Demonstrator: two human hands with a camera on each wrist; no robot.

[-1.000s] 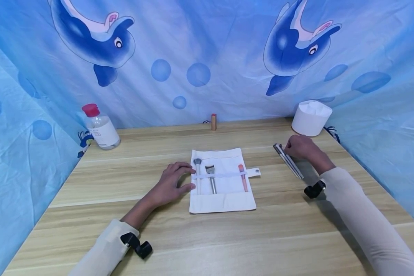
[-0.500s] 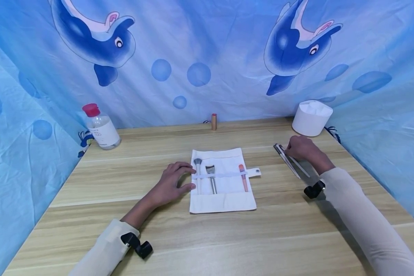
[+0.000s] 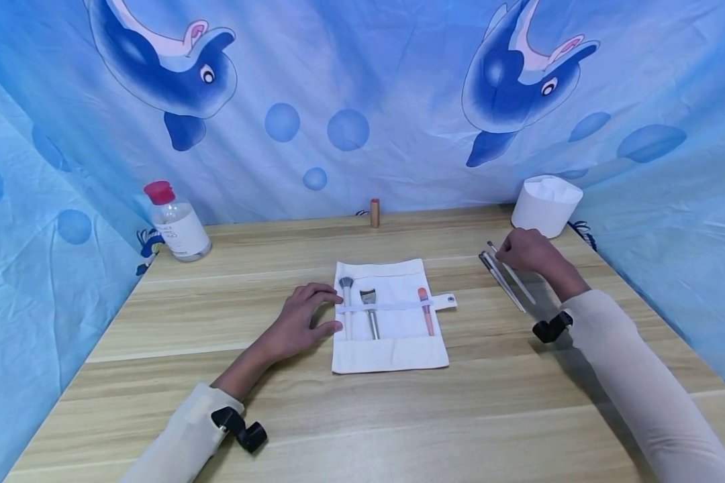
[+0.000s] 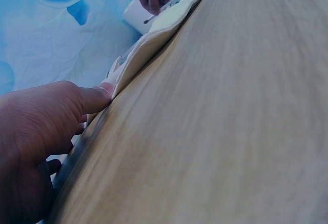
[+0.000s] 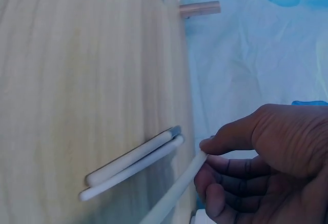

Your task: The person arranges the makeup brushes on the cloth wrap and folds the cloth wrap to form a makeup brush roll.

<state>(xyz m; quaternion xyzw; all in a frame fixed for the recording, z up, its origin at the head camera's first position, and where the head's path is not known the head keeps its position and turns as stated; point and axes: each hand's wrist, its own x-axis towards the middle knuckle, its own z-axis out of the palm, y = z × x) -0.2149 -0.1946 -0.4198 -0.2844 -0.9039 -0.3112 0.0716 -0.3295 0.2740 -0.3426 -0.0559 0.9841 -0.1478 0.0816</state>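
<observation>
At the right of the head view, the right hand [image 3: 528, 251] has its grip pinching a slim pale stick with a dark end [image 5: 175, 189] between thumb and fingers. Two similar slim pale sticks [image 5: 133, 157] lie side by side on the pale wood-grain desk [image 3: 362, 429], just left of it.

Near the centre lies an open white fabric brush roll [image 3: 389, 355], bearing a grey-bristled brush [image 3: 346, 295], a flat silver-handled brush [image 3: 372, 320] and a small pink brush [image 3: 426, 312] under its band. The left hand [image 3: 293, 322] touches the roll's left edge, its grip spread, thumb and fingers apart.
</observation>
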